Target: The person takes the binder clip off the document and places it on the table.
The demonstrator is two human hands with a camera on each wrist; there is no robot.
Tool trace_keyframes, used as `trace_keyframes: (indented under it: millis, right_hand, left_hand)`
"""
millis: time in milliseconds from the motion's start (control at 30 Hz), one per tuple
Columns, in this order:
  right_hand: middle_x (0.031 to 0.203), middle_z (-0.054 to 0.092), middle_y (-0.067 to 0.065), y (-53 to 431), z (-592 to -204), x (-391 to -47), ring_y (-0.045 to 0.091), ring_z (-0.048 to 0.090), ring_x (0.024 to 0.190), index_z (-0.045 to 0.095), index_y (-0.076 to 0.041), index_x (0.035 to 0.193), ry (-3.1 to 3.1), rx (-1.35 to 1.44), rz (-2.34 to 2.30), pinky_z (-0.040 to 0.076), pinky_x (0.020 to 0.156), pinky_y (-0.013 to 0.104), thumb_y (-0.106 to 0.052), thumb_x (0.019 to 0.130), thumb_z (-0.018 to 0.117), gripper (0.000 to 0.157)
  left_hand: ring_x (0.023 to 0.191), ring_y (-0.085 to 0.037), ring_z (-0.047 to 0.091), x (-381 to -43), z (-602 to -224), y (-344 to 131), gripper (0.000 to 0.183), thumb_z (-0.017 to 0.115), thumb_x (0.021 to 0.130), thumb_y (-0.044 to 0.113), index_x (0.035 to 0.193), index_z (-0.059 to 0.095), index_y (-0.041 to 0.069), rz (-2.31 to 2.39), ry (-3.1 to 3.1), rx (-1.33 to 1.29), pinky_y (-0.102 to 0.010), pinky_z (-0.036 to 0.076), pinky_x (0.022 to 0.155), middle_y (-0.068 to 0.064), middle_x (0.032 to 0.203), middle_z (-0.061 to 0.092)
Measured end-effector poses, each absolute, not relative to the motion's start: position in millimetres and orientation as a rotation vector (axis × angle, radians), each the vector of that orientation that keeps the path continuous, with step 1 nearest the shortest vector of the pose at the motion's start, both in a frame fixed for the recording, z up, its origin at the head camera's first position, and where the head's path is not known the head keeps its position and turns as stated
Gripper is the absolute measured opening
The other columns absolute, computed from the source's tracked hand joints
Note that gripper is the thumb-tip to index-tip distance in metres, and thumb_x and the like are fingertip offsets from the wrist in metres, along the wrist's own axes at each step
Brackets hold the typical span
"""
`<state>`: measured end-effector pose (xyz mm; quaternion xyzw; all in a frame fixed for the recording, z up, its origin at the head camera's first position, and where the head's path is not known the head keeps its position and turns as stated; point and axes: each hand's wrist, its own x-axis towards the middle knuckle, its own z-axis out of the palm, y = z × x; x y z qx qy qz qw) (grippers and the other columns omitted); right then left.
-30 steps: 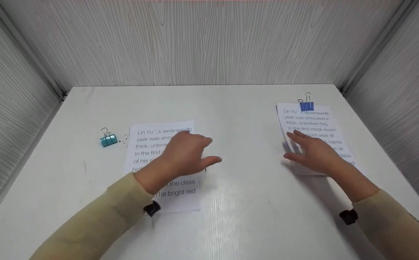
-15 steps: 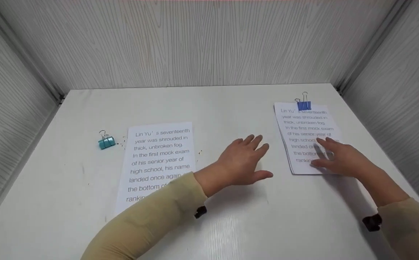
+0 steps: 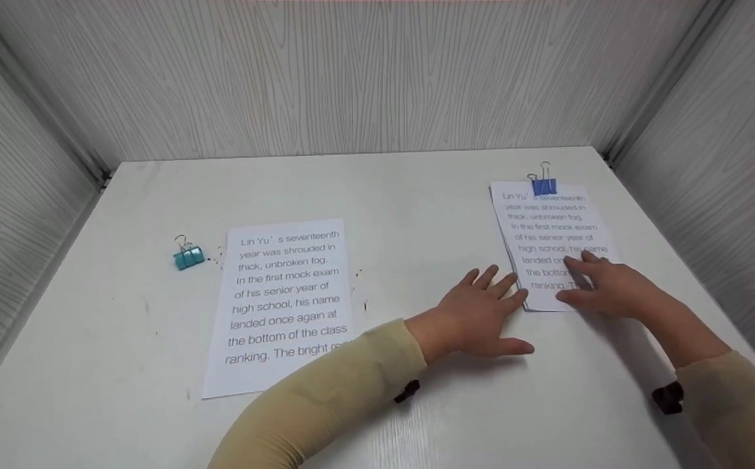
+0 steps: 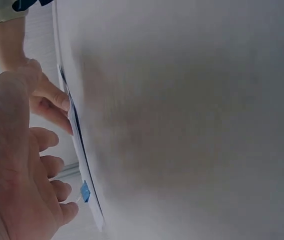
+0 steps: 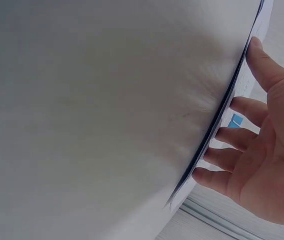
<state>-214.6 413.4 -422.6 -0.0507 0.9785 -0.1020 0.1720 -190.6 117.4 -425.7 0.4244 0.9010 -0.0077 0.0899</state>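
A stack of printed paper (image 3: pixel 546 225) lies at the right of the table, with a blue binder clip (image 3: pixel 544 187) on its top edge, wire handles up. My right hand (image 3: pixel 621 290) rests over the stack's lower right part. In the right wrist view its fingertips and thumb touch the paper (image 5: pixel 183 191) near the edge, fingers loosely extended. My left hand (image 3: pixel 478 319) is spread, palm down, its fingertips right at the stack's lower left edge. The left wrist view shows its fingers (image 4: pixel 56 192) relaxed, holding nothing, with the stack's thin edge beyond.
Another printed paper (image 3: pixel 286 273) lies left of centre, its lower right corner hidden by the left sleeve (image 3: pixel 325 391). Beside it sits a teal binder clip (image 3: pixel 188 258), loose on the white table (image 3: pixel 410 215). Small dark specks dot the tabletop. Panel walls (image 3: pixel 351 78) enclose the back and sides.
My left hand has moved right, from over the left paper to the right stack's edge. My right hand has shifted right, from the stack's left edge toward its lower right.
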Motion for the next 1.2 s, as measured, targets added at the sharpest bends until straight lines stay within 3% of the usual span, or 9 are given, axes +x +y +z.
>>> trace_keyframes:
  millis: [400, 700, 1200]
  right_hand:
    - [0.166, 0.022, 0.037, 415, -422, -214, 0.064, 0.023, 0.148, 0.035, -0.004, 0.164, 2.782, -0.160, -0.272, 0.032, 0.113, 0.076, -0.073, 0.095, 0.062, 0.102]
    - [0.166, 0.022, 0.038, 406, -420, -212, 0.065, 0.024, 0.148, 0.034, -0.003, 0.164, 2.786, -0.155, -0.249, 0.031, 0.113, 0.076, -0.069, 0.096, 0.063, 0.099]
    - [0.159, 0.033, 0.041, 358, -419, -203, 0.065, 0.036, 0.142, 0.043, 0.000, 0.160, 2.839, -0.312, -0.185, 0.038, 0.109, 0.074, -0.063, 0.098, 0.065, 0.091]
  left_hand:
    - [0.164, -0.028, 0.005, -191, -430, 128, 0.087, 0.035, 0.098, 0.084, 0.170, 0.024, 0.036, 0.055, 2.577, 1.172, -0.039, 0.009, 0.131, 0.004, 0.178, 0.014]
    - [0.164, -0.022, 0.005, -192, -427, 126, 0.090, 0.035, 0.099, 0.083, 0.170, 0.026, 0.028, 0.083, 2.545, 1.181, -0.035, 0.008, 0.131, 0.008, 0.177, 0.016]
    - [0.161, -0.022, 0.021, -190, -415, 90, 0.088, 0.037, 0.102, 0.078, 0.165, 0.042, 0.017, 0.045, 2.501, 1.206, -0.038, 0.015, 0.130, 0.000, 0.172, 0.033]
